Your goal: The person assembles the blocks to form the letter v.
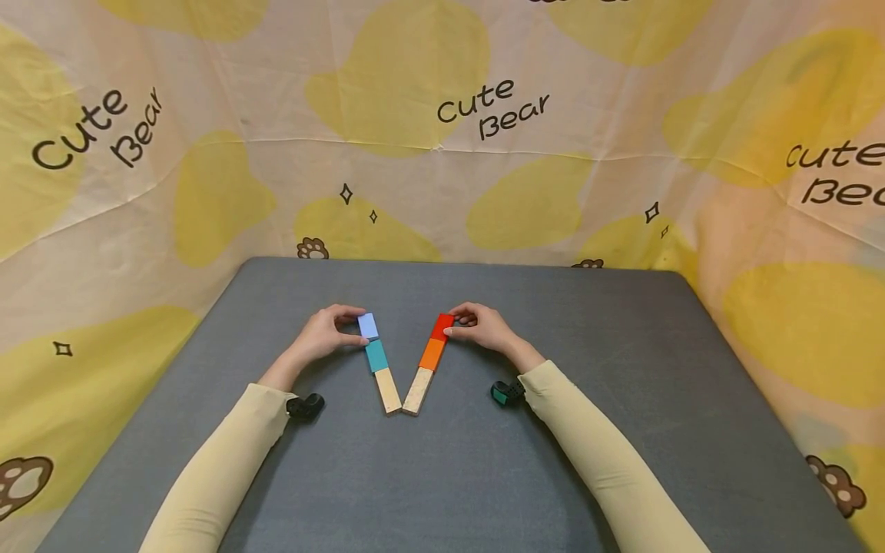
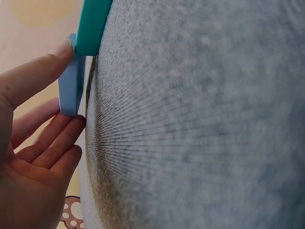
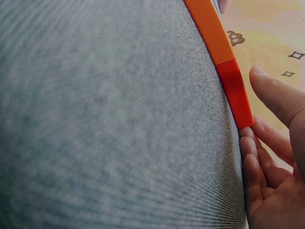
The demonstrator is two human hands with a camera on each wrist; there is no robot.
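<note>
Two rows of blocks form a V on the table in the head view. The left row runs from a light blue block (image 1: 369, 326) through a teal block (image 1: 376, 355) to a plain wooden block (image 1: 388, 391). On the right, a red block (image 1: 442, 326), an orange block (image 1: 432, 355) and another wooden block (image 1: 418, 391) line up. My left hand (image 1: 323, 332) pinches the light blue block lengthwise, thumb beside the teal block (image 2: 93, 27). With fingertips at the red block's far end (image 3: 237, 95), my right hand (image 1: 484, 328) holds its thumb slightly off the block.
A grey table (image 1: 442, 484) lies under the blocks, its far edge just beyond both hands. Behind it hangs a patterned cloth (image 1: 387, 92) with lettering and yellow patches. Dark wrist cameras sit at both cuffs, the left camera (image 1: 306, 407) and the right camera (image 1: 507, 392).
</note>
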